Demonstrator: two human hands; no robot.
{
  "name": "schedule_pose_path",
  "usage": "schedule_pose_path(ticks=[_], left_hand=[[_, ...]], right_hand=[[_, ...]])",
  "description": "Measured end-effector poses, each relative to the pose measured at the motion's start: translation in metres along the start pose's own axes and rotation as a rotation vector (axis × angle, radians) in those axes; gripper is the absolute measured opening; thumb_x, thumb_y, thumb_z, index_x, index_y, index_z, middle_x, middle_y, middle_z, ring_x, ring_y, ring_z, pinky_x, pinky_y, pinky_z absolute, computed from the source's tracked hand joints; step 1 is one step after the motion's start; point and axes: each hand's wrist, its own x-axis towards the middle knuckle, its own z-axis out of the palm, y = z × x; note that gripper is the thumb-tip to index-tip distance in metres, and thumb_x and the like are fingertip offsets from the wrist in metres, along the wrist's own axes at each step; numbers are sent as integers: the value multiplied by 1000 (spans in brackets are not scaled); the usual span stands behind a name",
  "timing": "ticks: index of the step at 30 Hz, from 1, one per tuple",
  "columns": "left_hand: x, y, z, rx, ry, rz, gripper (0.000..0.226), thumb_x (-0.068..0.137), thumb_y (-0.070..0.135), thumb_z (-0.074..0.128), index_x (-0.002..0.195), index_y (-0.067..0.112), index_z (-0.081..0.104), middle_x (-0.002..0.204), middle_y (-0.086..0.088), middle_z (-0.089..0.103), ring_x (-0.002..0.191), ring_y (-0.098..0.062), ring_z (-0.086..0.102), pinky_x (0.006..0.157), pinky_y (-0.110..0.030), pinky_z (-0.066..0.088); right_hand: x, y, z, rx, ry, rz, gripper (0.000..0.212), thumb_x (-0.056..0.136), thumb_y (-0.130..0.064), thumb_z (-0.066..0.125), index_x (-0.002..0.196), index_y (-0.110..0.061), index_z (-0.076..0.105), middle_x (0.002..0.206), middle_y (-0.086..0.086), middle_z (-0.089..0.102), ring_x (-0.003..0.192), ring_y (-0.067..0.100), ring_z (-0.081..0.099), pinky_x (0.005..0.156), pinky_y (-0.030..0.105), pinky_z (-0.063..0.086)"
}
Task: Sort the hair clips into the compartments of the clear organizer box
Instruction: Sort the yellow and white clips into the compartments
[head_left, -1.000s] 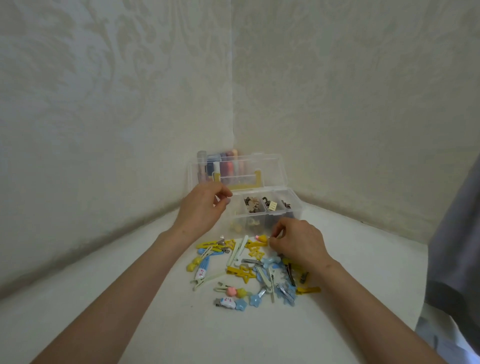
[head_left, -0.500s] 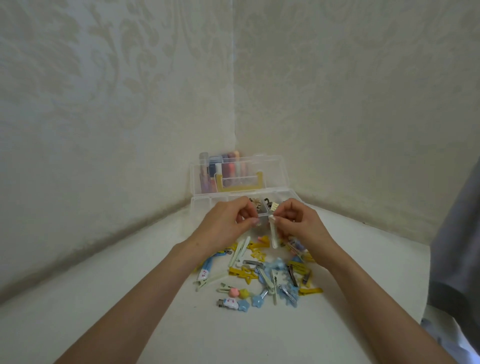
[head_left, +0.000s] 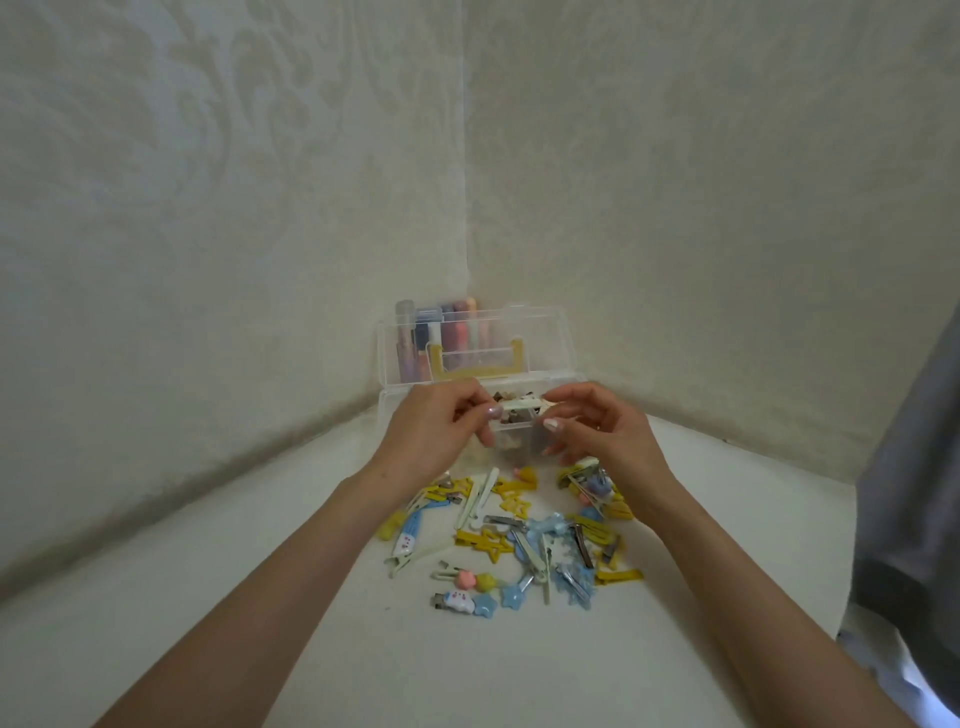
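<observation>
- Pile of loose hair clips (head_left: 519, 535) sits nearest, in the middle of the white surface (head_left: 260, 623). It's a mix of yellow stars, blue snowflake-ish ones, plain metal snaps and a few with little character charms.
- They all look light and stiff, plastic over thin metal. I'd guess the charms are the weak spot, so grab by the flat bar, not the decoration. The glossy ones are probably a bit slippery, and tangled ones will drag their neighbours along.
- Just past the pile, both hands are up off the surface with one cream clip (head_left: 519, 404) held level between them. The left hand (head_left: 431, 436) pinches its left end and the right hand (head_left: 602, 441) pinches its right end.
- That clip hangs right over the organizer box (head_left: 511, 441), which sits at the back corner of the surface. A compartment already has some small brownish bits in it, can't tell what exactly.
- The clear lid (head_left: 540, 338) stands open behind, and some pastel tubes (head_left: 431, 332) show through it.
- Ends-only pinch looks fine for something this light. Just lower it in flat.
</observation>
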Motion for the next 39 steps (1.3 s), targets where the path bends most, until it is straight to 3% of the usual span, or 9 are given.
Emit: schedule_pose_path(ticks=[3, 9, 14, 18, 22, 25, 28, 36, 39], left_hand=[[4, -6, -10, 23, 129, -40, 13, 86, 25, 61, 75, 20, 66, 55, 11, 66, 50, 6, 54, 66, -29, 50], [5, -14, -20, 208, 314, -154, 22, 84, 33, 63, 67, 22, 58, 54, 16, 61, 57, 3, 54, 53, -20, 37], [5, -21, -11, 320, 370, -190, 26, 84, 38, 62, 68, 19, 55, 59, 6, 65, 61, -10, 58, 51, -23, 33], [5, -23, -4, 354, 401, -189, 26, 84, 36, 63, 69, 19, 49, 69, 1, 65, 65, -17, 55, 52, -28, 31], [5, -27, 1, 392, 422, -163, 27, 83, 36, 64, 69, 18, 49, 69, -2, 64, 65, -19, 55, 53, -28, 32], [7, -29, 5, 413, 394, -160, 30, 81, 41, 65, 68, 17, 51, 68, -3, 65, 66, -21, 59, 55, -30, 39], [7, -29, 8, 378, 363, -135, 33, 78, 44, 67, 67, 18, 50, 64, 1, 62, 63, -17, 56, 53, -28, 37], [8, -29, 8, 328, 272, -22, 22, 86, 36, 60, 70, 21, 58, 68, 8, 55, 67, -14, 54, 53, -24, 35], [7, -21, 9, 272, 248, 48, 15, 87, 30, 59, 76, 20, 61, 71, 11, 55, 66, -7, 49, 55, -22, 35]], right_hand=[[3, 6, -3, -266, 75, -14, 18, 82, -4, 66, 82, -22, 69, 75, 4, 64, 59, 8, 54, 54, 21, 43], [8, -7, -15, -884, -62, 65, 9, 80, -22, 68, 75, -29, 66, 66, -12, 60, 62, 2, 52, 55, 21, 34], [-4, -5, -23, -1198, -66, 222, 9, 76, -41, 66, 77, -32, 61, 82, -10, 61, 79, 11, 55, 57, 24, 34], [-16, 10, -15, -1215, -58, 176, 19, 77, -47, 65, 86, -32, 58, 88, -10, 53, 85, 12, 52, 66, 26, 33], [-22, 16, -13, -1184, -68, 108, 18, 77, -44, 66, 85, -34, 54, 85, -11, 45, 82, 10, 45, 61, 23, 30], [-21, 19, -14, -1136, -66, 90, 14, 78, -39, 67, 84, -32, 57, 84, -12, 48, 79, 9, 47, 57, 15, 27], [-21, 21, -15, -1107, -63, 70, 10, 79, -31, 68, 86, -28, 61, 83, -11, 55, 78, 9, 49, 59, 18, 31], [-19, 22, -17, -687, 51, 32, 13, 80, -16, 68, 82, -29, 65, 70, -8, 61, 58, 1, 50, 56, 12, 41], [-21, 13, -13, -439, 87, 49, 18, 82, -10, 65, 83, -28, 70, 70, -5, 62, 55, -1, 49, 56, 22, 48]])
